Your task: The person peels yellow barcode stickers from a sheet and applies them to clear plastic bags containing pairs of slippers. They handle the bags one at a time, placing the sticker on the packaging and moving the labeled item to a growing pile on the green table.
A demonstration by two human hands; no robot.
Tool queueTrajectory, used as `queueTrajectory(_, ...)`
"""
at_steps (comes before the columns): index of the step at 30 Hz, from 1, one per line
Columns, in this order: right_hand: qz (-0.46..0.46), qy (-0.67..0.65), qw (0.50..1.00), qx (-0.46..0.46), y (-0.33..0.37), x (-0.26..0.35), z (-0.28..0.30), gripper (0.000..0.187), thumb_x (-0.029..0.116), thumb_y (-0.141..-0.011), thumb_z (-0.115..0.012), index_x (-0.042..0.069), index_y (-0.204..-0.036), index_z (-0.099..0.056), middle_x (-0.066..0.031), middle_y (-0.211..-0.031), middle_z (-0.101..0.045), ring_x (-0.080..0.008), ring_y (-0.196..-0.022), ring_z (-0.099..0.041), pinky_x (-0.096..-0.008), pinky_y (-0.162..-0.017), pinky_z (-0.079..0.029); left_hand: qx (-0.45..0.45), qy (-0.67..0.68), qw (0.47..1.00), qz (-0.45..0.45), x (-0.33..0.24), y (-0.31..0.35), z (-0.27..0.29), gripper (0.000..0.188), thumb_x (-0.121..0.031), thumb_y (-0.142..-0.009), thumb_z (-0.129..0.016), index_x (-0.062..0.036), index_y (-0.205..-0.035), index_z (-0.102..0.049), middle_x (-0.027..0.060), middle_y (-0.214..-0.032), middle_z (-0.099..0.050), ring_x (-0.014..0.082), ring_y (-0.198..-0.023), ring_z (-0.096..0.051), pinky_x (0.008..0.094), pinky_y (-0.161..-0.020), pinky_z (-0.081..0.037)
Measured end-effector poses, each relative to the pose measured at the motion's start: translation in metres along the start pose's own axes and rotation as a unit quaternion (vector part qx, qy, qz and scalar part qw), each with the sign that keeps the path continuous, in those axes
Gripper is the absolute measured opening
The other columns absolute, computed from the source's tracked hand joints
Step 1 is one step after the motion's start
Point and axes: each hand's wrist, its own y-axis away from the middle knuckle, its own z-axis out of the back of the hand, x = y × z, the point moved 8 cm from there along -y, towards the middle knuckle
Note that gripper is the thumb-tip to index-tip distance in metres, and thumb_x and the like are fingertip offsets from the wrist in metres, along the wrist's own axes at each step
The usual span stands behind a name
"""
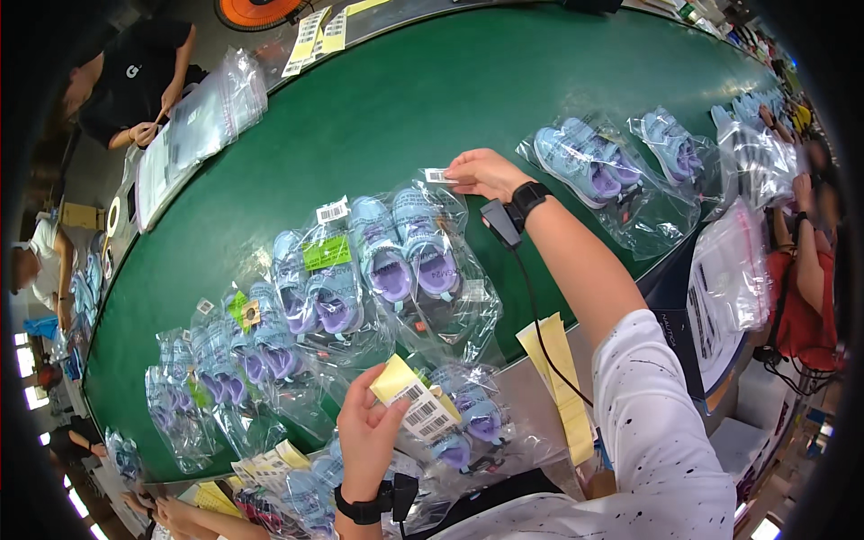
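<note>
My left hand [367,436] pinches a yellow-backed sheet of white barcode labels [423,409] near the table's front edge. Farther forward, my right hand [484,173] is closed on a small white barcode label [436,175] at the far edge of a clear plastic bag. Inside that bag [468,337] lies a pair of light blue shoes [418,220] with lilac linings. Left of it rests another bagged pair [335,297] with a green sticker [326,253] and a white label [332,211]. Below the label sheet, more bagged shoes [477,414] are partly covered.
Several bagged pairs run left along the green table [360,117]; others [594,162] lie to the right. Yellow strips [562,387] hang at the near edge. A stack of clear bags [202,126] lies by a co-worker [135,81] across the table. Other people work on both sides.
</note>
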Motion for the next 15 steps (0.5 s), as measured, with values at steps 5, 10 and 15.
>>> queueTrajectory(5, 0.035, 0.075, 0.996, -0.041, -0.007, -0.005, -0.003, 0.014, 0.006, -0.084, -0.071, 0.005, -0.088, -0.057, -0.0059, -0.082, -0.065, -0.0141, -0.075, -0.065, -0.0282, -0.071, -0.054, 0.004, 0.003, 1.000, 0.011, 0.004, -0.002, -0.004, 0.052, 0.009, -0.086, -0.060, 0.0042, -0.134, -0.042, 0.0181, -0.119, -0.062, 0.0185, -0.100, -0.066, 0.0255, -0.081, -0.054)
queueTrajectory(10, 0.129, 0.127, 0.980, -0.085, 0.036, 0.038, 0.018, 0.031, 0.005, -0.084, -0.068, 0.003, -0.114, -0.061, -0.0102, -0.089, -0.070, -0.0156, -0.077, -0.066, -0.0295, -0.071, -0.053, -0.037, 0.056, 0.998, -0.021, -0.001, 0.005, 0.002, 0.058, 0.010, -0.086, -0.060, 0.0017, -0.138, -0.037, 0.0189, -0.117, -0.064, 0.0190, -0.099, -0.066, 0.0266, -0.082, -0.054)
queueTrajectory(15, 0.326, 0.612, 0.557, -0.458, 0.129, 0.109, 0.203, 0.049, 0.017, -0.080, -0.067, 0.008, -0.127, -0.058, -0.0188, -0.120, -0.063, -0.0359, -0.114, -0.057, -0.0429, -0.098, -0.045, -0.050, 0.045, 0.998, -0.016, 0.010, 0.011, 0.020, 0.046, 0.008, -0.088, -0.060, 0.0038, -0.131, -0.046, 0.0173, -0.110, -0.067, 0.0184, -0.099, -0.066, 0.0268, -0.083, -0.053)
